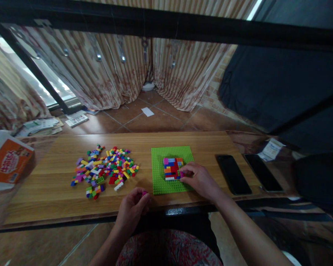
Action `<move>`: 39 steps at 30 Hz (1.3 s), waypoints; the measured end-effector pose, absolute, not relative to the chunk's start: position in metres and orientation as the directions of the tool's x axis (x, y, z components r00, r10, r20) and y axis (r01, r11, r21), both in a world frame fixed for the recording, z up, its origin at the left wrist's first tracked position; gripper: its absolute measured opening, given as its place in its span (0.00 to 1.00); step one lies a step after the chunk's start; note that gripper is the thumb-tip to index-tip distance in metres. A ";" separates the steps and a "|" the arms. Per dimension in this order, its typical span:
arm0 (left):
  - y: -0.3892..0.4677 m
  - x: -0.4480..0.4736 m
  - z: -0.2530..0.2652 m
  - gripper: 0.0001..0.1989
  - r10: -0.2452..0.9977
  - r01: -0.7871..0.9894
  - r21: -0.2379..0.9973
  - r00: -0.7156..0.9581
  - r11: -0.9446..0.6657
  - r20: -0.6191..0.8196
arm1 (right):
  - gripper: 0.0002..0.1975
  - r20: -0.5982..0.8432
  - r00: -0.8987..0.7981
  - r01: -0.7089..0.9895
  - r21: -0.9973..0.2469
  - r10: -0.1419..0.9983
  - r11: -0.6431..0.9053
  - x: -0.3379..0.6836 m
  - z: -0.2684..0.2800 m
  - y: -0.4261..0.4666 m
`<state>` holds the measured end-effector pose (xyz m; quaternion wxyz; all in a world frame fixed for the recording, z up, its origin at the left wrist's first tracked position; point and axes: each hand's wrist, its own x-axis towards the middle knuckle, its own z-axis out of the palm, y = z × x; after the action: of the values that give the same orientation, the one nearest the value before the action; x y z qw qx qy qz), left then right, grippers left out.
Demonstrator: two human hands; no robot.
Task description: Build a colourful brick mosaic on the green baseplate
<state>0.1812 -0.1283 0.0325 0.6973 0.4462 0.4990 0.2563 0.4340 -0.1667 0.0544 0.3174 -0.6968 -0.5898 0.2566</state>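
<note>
On the wooden table lies a green baseplate [158,184] with a square, multicoloured brick build [172,169] near its middle. My right hand [198,178] reaches over the plate's right side, its fingers closed on a small purple brick [181,173] at the build's right edge. Whether that brick is pressed down or still loose I cannot tell. Near the table's front edge, left of the plate, my left hand [134,205] pinches a small magenta brick [144,193] between thumb and fingers. A loose pile of coloured bricks [108,166] spreads to the left of the plate.
Two black phones lie at the right, one phone [233,173] on the table and another phone [263,172] further right. An orange and white container [9,160] stands at the far left. Papers [41,125] lie beyond the table, and striped curtains [113,74] hang behind.
</note>
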 end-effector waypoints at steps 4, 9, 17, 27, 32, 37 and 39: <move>-0.128 0.183 0.034 0.19 0.804 0.101 0.877 0.361 0.470 -0.472 | 0.07 -0.004 0.187 0.653 -0.746 0.982 -0.128 0.431 0.056 -0.164; -0.127 0.183 0.038 0.20 0.804 0.086 0.871 0.348 0.484 -0.482 | 0.08 0.015 0.202 0.617 -0.779 0.979 -0.115 0.429 0.054 -0.165; -0.144 0.192 0.052 0.20 0.751 0.084 0.844 0.417 0.529 -0.512 | 0.20 0.165 0.366 0.597 -0.797 0.916 -0.095 0.400 0.058 -0.197; -0.175 0.225 0.061 0.22 0.663 -0.023 0.794 0.565 0.608 -0.491 | 0.11 0.054 0.214 0.452 -0.890 0.975 -0.050 0.344 0.066 -0.242; -0.175 0.232 0.071 0.27 0.579 0.009 0.722 0.589 0.692 -0.563 | 0.08 0.052 0.238 0.479 -0.875 0.970 -0.071 0.361 0.066 -0.245; -0.174 0.236 0.065 0.17 0.671 0.052 0.815 0.540 0.577 -0.509 | 0.08 0.062 0.265 0.606 -0.787 0.962 -0.116 0.371 0.071 -0.245; -0.176 0.238 0.059 0.13 0.707 0.082 0.868 0.545 0.490 -0.451 | 0.07 0.073 0.225 0.653 -0.752 0.972 -0.095 0.371 0.070 -0.245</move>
<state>0.2378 -0.1755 0.0592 0.7491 0.4596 0.4291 0.2086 0.3712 -0.2454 0.0703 0.3445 -0.7027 -0.5780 0.2313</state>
